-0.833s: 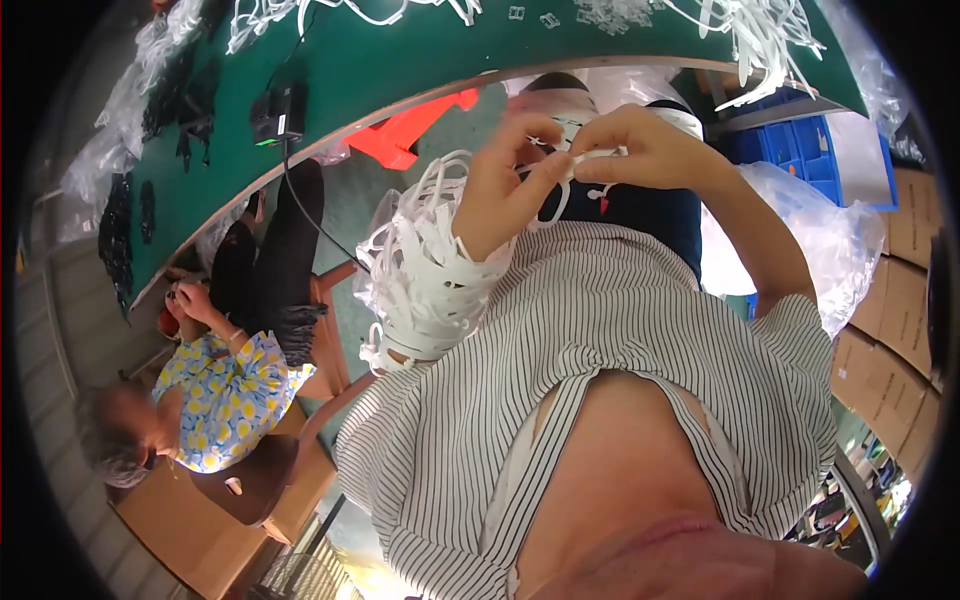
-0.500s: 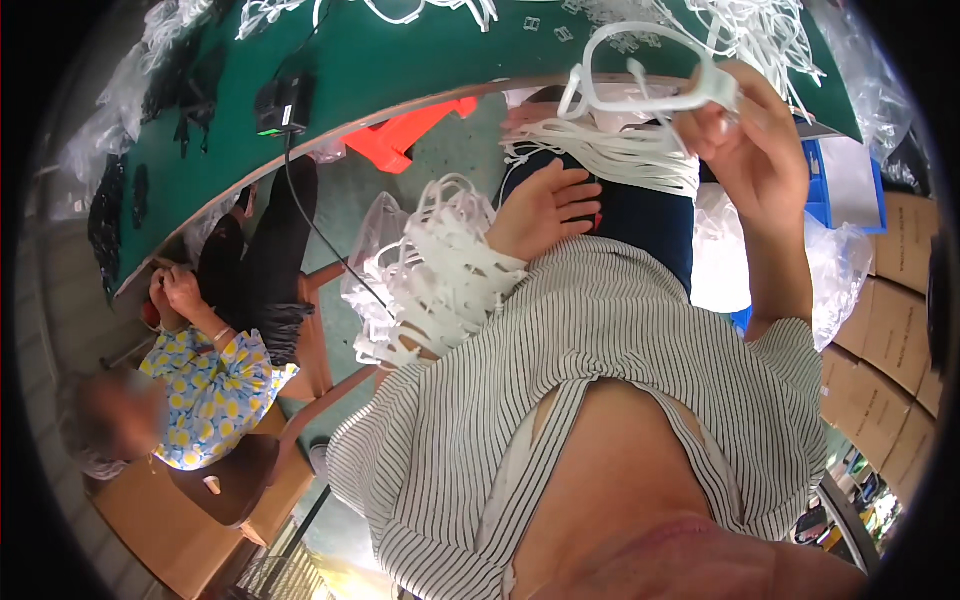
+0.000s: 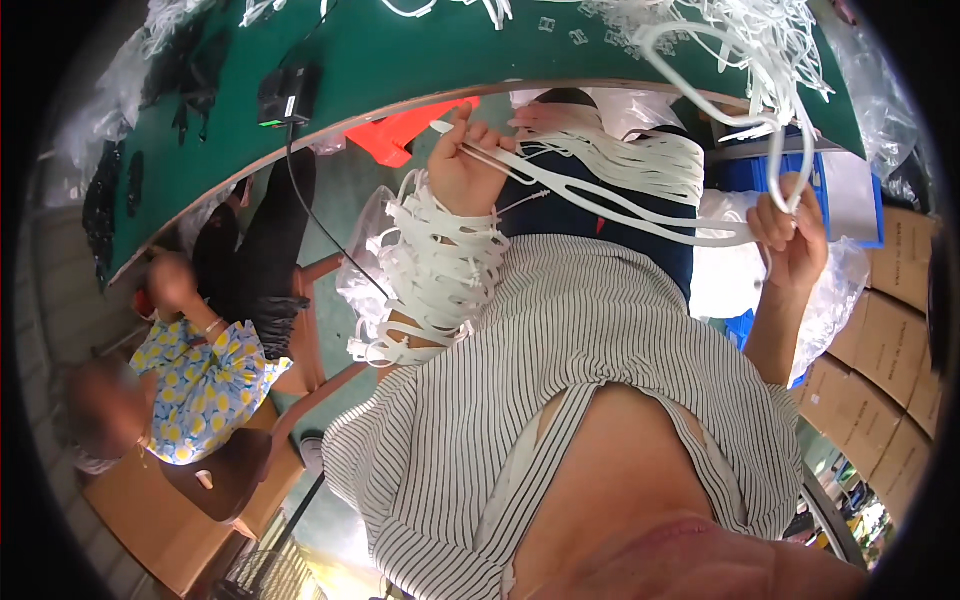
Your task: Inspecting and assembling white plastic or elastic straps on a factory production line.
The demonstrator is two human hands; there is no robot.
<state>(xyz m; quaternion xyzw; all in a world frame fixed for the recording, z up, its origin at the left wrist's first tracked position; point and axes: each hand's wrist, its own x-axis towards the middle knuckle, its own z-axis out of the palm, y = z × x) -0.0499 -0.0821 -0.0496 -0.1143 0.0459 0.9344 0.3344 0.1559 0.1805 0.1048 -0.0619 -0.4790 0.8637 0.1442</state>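
Note:
A looped white cable stretches between my two hands in front of my waist. My left hand is closed around its strands at one end, with a white tip poking out past the fingers. My right hand grips the other end, and a large loop rises from it over the table edge. Many white cable loops with small end pieces hang around my left forearm. Across my lap, behind the stretched cable, lies a bundle of flat white cables.
The green table carries a black box with a cord, small clear plastic pieces and a tangled white cable pile. Below it is a red-orange object. A co-worker sits at left; cartons stand at right.
My left hand has gone from open near my lap to gripping the cable farther up and left. My right hand has lowered, and the cable now spans between both hands.

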